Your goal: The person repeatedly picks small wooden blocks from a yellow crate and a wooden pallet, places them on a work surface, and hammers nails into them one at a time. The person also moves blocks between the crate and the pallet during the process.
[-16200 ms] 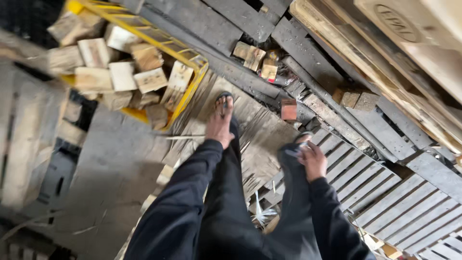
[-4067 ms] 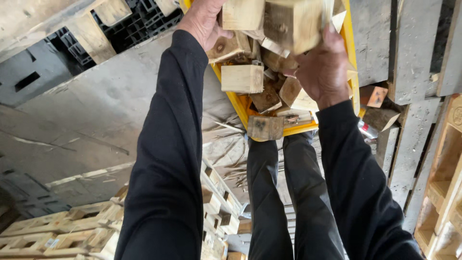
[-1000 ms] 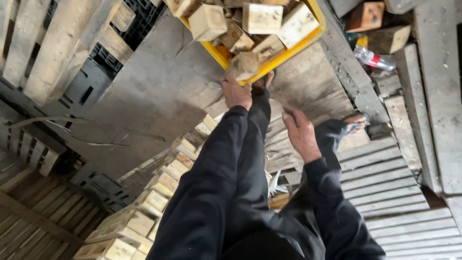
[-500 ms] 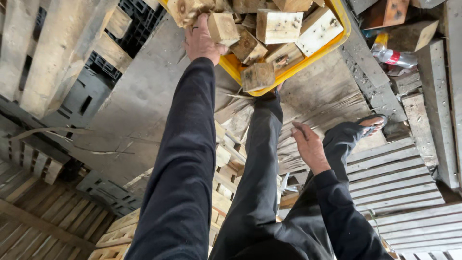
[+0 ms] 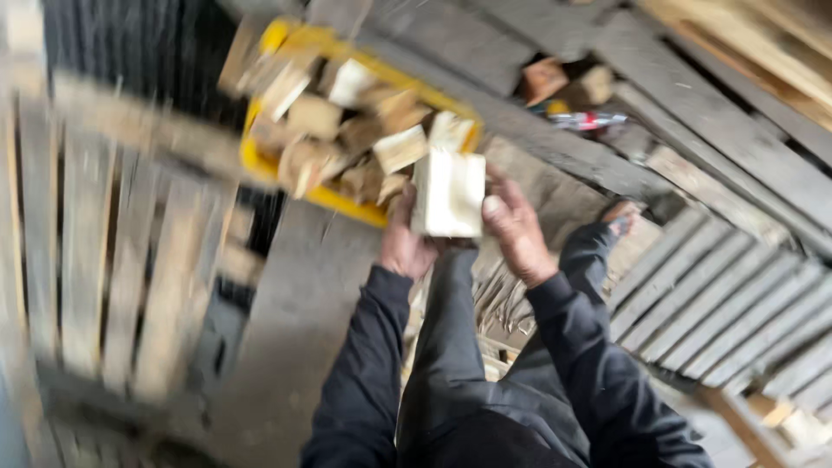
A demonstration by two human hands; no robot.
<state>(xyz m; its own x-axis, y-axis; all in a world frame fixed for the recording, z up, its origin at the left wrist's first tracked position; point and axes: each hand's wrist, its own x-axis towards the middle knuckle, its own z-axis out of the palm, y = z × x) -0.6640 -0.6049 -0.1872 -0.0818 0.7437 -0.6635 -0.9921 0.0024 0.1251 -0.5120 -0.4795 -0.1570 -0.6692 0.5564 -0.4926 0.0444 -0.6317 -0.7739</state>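
Both hands have come together since half a second ago, when the left one reached up among the blocks and the right hung low by the knee; now they share one pale wooden block. Largest in view, grey pallet slats [image 5: 719, 286] spread across the right and far side, and blurred upright boards [image 5: 104, 260] fill the left. Between them, toward the far left, sits the yellow bin [image 5: 260, 160], heaped with rough wood offcuts [image 5: 347, 130]. Just in front of its near right corner is the wooden block [image 5: 448, 192], held upright and apart from the pile, though the motion blur makes it hard to say whether it brushes the bin's edge. The left hand [image 5: 406, 243] is closed against the block's left side, and the right hand [image 5: 516, 227] is curled round its right side, thumb on the front face.
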